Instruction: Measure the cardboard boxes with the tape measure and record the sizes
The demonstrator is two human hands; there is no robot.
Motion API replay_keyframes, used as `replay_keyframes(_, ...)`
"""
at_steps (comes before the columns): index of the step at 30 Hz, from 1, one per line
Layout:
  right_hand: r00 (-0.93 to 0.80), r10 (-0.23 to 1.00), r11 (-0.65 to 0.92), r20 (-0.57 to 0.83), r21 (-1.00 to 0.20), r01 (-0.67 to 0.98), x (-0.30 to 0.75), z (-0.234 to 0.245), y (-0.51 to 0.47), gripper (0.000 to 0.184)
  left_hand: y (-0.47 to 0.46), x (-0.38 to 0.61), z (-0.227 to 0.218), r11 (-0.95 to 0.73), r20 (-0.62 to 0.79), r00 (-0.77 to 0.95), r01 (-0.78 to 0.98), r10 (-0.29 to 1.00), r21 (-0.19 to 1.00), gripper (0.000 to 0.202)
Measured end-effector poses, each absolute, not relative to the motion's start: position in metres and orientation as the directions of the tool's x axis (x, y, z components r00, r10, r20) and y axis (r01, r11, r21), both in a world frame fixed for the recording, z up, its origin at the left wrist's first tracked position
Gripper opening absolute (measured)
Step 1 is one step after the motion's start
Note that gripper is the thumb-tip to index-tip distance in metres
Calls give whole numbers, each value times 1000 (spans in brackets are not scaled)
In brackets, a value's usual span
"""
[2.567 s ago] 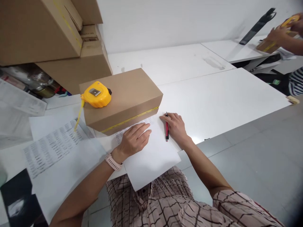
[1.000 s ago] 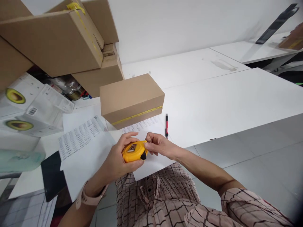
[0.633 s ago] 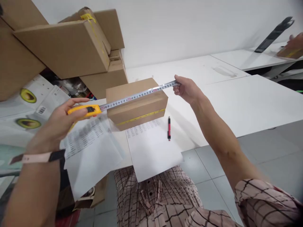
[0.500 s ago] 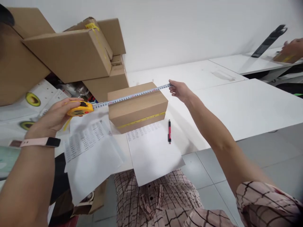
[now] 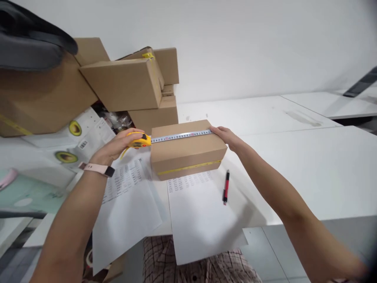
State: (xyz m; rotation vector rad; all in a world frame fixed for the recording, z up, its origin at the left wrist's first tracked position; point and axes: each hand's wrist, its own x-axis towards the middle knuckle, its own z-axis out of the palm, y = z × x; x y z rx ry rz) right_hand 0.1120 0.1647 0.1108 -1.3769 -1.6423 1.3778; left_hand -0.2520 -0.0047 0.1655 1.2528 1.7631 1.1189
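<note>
My left hand (image 5: 119, 144) is closed around the yellow case of a tape measure (image 5: 140, 140), just left of a closed cardboard box (image 5: 191, 151). The blade (image 5: 181, 136) runs along the box's top from the case to the far right end. There, my right hand (image 5: 225, 135) pinches the blade's free end against the box's right edge; the tip itself is hidden by the fingers. Yellow tape crosses the front of the box. Under and before it lie printed sheets (image 5: 203, 220), with a red and black pen (image 5: 226, 187) to the right.
Stacked cardboard boxes (image 5: 120, 88) stand at the back left, near white packages with avocado pictures (image 5: 66, 157). More printed papers (image 5: 126, 220) overhang the table's front edge at left. A white tabletop (image 5: 294, 169) stretches right, with a dark bottle-like object (image 5: 361, 83) at far right.
My right hand has come in to the box's right edge, and the case has drawn close to its left end, so less blade is out. The view has shifted.
</note>
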Motion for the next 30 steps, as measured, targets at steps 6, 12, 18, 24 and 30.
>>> replay_keyframes(6, -291, 937, -92, -196, -938, 334, 112, 105, 167, 62, -7, -254, 164, 165, -71, -285, 320, 956, 933, 45)
replay_keyframes(12, -267, 944, -109, -194, -947, 303, 111, 104, 166, 57, -10, -254, 163, 165, -65, -298, 325, 952, 931, 43)
replay_keyframes(18, -218, 973, 6, -68, -947, 321, 110, 103, 166, 49, -22, -237, 181, 151, -46, -275, 372, 960, 916, 51)
replay_keyframes(24, -306, 942, 201, 137, -961, 188, 124, 119, 165, 51, -87, -182, 195, 234, -168, -184, 436, 968, 869, 59)
replay_keyframes(30, -538, 784, 479, 310, -853, 206, 95, 152, 165, 41, -150, -88, 106, 464, -398, 277, -242, 875, 852, 60)
